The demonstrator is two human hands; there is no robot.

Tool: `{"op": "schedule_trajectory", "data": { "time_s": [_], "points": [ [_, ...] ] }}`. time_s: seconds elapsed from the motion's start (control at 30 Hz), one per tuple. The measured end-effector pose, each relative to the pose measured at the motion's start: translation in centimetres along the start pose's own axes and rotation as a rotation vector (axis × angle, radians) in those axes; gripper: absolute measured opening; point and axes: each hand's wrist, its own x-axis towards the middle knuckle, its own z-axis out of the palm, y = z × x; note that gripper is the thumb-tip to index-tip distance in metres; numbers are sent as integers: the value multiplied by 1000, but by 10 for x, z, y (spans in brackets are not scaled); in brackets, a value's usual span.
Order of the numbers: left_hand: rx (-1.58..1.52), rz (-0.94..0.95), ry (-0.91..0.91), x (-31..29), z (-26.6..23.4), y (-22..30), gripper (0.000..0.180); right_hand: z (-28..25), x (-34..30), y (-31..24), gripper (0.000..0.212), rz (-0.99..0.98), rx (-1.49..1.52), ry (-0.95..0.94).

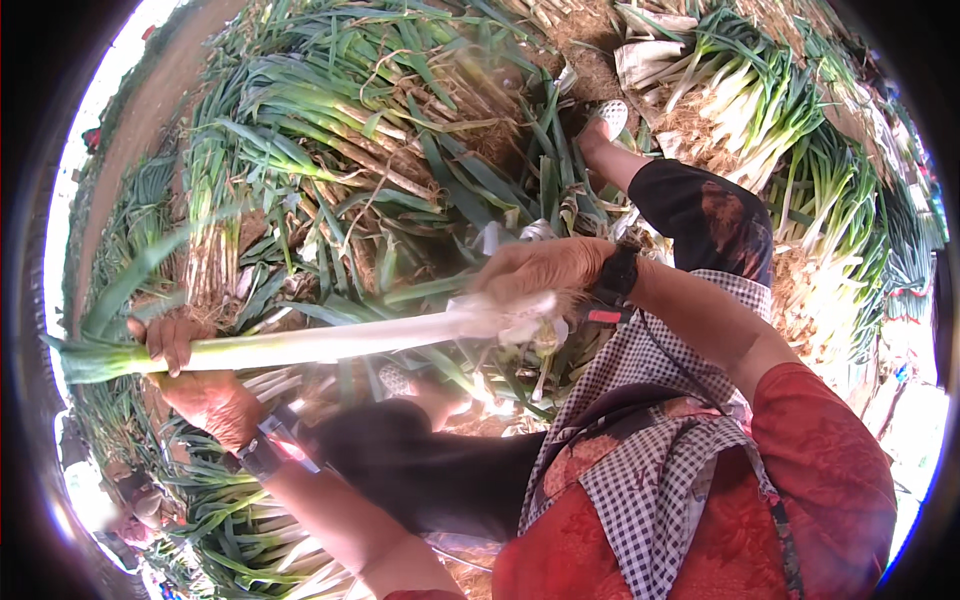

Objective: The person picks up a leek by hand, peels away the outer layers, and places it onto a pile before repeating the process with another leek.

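Note:
A long leek [330, 344], with a white shaft and green leaves, lies nearly level across the view in front of me. My left hand [205, 395] is closed round it just below the green part, thumb and fingers on either side of the stalk. At the rooted end my right hand [545, 270] bends over the base, its fingers closed against the white shaft and partly smeared by motion. Pale, shaggy roots [545, 305] and loose skin show below those fingers. The right fingertips are blurred.
Untrimmed leeks [340, 120] with dry outer leaves are heaped ahead. Cleaned white leeks [730, 120] lie in rows on the right, and more leeks [290, 545] at lower left. My legs [700, 210] are spread around the work area, with a checked cloth [650, 490] over my lap.

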Motion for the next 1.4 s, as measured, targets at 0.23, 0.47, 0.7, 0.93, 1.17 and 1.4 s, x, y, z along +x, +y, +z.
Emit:
{"op": "schedule_trajectory", "data": {
  "time_s": [0.23, 0.47, 0.7, 0.93, 1.17, 1.4],
  "points": [
    [216, 220, 109, -24, -23, 66, 31, -70, -68, 39, 39, 157, -328, 312],
    [672, 520, 587, -60, -49, 127, 54, -109, -107, 72, 33, 811, -1240, 713],
    [671, 642, 999, -52, -1, 55, 44, 19, 39, -16, 34, -394, -1385, 694],
    [380, 333, 240, -53, -18, 68, 34, 60, 89, -34, 31, -161, -1394, 427],
    [214, 211, 185, -41, -1, 44, 35, 55, 67, -14, 32, -331, -1064, 524],
    [123, 92, 148, -28, 3, 29, 40, 54, 47, -16, 36, -200, -981, 463]
  ]
}}
